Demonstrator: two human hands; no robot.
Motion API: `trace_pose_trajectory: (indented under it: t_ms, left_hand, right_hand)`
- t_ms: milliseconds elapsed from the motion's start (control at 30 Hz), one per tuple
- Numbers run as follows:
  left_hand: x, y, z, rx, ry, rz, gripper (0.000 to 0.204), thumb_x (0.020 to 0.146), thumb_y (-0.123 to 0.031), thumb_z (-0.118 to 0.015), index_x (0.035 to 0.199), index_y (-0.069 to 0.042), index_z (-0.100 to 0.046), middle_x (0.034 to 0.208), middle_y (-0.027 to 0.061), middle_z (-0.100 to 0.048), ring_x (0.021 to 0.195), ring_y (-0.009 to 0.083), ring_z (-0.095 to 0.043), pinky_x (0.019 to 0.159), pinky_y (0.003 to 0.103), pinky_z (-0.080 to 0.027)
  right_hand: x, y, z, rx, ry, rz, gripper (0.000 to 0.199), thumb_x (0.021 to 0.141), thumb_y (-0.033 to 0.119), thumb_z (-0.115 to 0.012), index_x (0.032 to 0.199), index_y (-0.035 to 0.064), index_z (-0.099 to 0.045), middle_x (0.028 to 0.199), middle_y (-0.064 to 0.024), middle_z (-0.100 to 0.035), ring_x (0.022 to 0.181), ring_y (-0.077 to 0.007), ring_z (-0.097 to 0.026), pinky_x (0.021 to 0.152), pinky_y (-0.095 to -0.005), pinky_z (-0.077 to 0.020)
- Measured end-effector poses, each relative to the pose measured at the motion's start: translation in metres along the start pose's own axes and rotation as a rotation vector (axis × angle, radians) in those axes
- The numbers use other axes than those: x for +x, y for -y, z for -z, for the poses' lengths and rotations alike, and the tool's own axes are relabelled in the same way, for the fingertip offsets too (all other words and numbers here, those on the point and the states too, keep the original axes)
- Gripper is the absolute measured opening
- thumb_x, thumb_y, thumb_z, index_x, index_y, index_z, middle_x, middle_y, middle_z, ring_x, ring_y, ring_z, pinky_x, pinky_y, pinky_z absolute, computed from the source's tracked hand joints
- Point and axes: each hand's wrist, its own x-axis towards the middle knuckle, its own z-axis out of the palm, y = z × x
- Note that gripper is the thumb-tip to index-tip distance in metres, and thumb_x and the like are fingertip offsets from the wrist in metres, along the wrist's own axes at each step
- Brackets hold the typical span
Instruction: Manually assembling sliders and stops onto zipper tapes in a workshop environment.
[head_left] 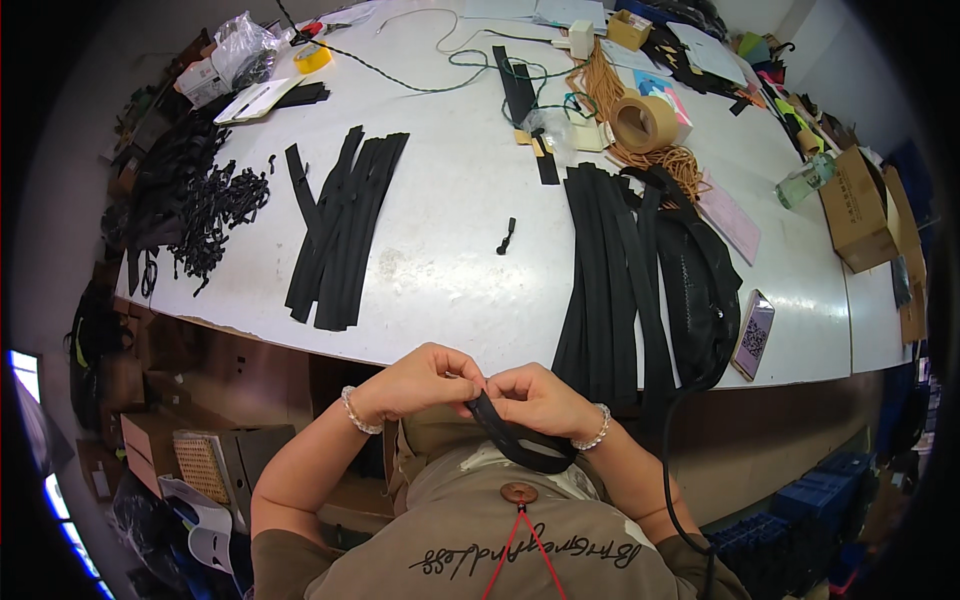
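Close to my body, in front of the table's near edge, my left hand [428, 382] and my right hand [545, 400] meet with pinched fingers. Between them is one end of a black zipper strip [505, 440], which curves down in a loop toward my lap. Whether a small slider sits under the fingertips is hidden. On the table [440, 270], a single black zipper pull [507, 237] lies beyond my hands. A bundle of long black zipper strips [598, 285] hangs over the near edge to the right. Another stack of strips [345, 240] lies to the left.
A heap of small black zipper pulls [220, 212] lies far left. Beside the right bundle are a black bag [700, 285] and a phone [754, 335]. Farther back sit brown tape [643, 124], orange cord [598, 85], a bottle [803, 182] and a cardboard box [858, 212].
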Motion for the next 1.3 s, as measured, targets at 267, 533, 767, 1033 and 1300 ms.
trace_pose_trajectory:
  t_ms: [267,533,767,1033,1300]
  left_hand:
    - [0.000,0.005,-0.009,-0.012,-0.223,-0.158,0.007,0.082,-0.003,-0.053,0.083,0.000,-0.058,0.077,0.0019,-0.060,0.066,0.0069,-0.056,0.063,0.021,-0.049]
    - [0.000,0.015,-0.007,-0.246,-0.177,-0.175,0.009,0.085,-0.007,-0.054,0.090,-0.001,-0.058,0.085,0.0033,-0.061,0.075,0.0082,-0.058,0.068,0.021,-0.050]
    - [-0.005,0.012,-0.014,-0.187,-0.209,-0.309,0.017,0.082,-0.002,-0.060,0.099,0.001,-0.058,0.084,0.0051,-0.062,0.076,0.0092,-0.060,0.069,0.022,-0.052]
    - [-0.003,0.013,-0.016,-0.172,-0.311,-0.338,0.016,0.083,-0.004,-0.061,0.098,0.001,-0.060,0.084,0.0036,-0.062,0.069,0.0071,-0.058,0.060,0.018,-0.050]
    - [0.014,0.035,-0.034,-0.886,-0.161,-0.275,0.024,0.089,-0.016,-0.057,0.110,-0.004,-0.055,0.093,0.0016,-0.061,0.077,0.0064,-0.058,0.057,0.016,-0.049]
  right_hand:
    - [0.001,-0.005,-0.005,-0.041,-0.137,0.106,0.013,0.086,0.009,-0.055,0.083,-0.0011,-0.061,0.069,0.0048,-0.055,0.064,-0.0015,-0.046,0.056,-0.0180,-0.0382]
    - [0.000,-0.005,-0.008,-0.088,-0.236,0.159,0.012,0.088,0.009,-0.055,0.088,-0.0020,-0.060,0.073,0.0026,-0.058,0.066,-0.0013,-0.050,0.057,-0.0173,-0.0415]
    - [-0.002,0.000,-0.007,0.095,-0.327,0.142,0.014,0.090,0.012,-0.054,0.094,-0.0021,-0.056,0.079,-0.0016,-0.060,0.070,-0.0031,-0.055,0.057,-0.0167,-0.0445]
    - [-0.004,-0.001,-0.007,0.268,-0.332,0.270,0.007,0.087,0.001,-0.054,0.094,-0.0015,-0.054,0.082,-0.0034,-0.060,0.067,-0.0057,-0.055,0.059,-0.0184,-0.0458]
    - [0.000,-0.008,-0.018,-0.005,-0.588,0.467,0.008,0.084,-0.002,-0.059,0.092,-0.0012,-0.057,0.081,-0.0029,-0.060,0.071,-0.0052,-0.056,0.060,-0.0180,-0.0458]
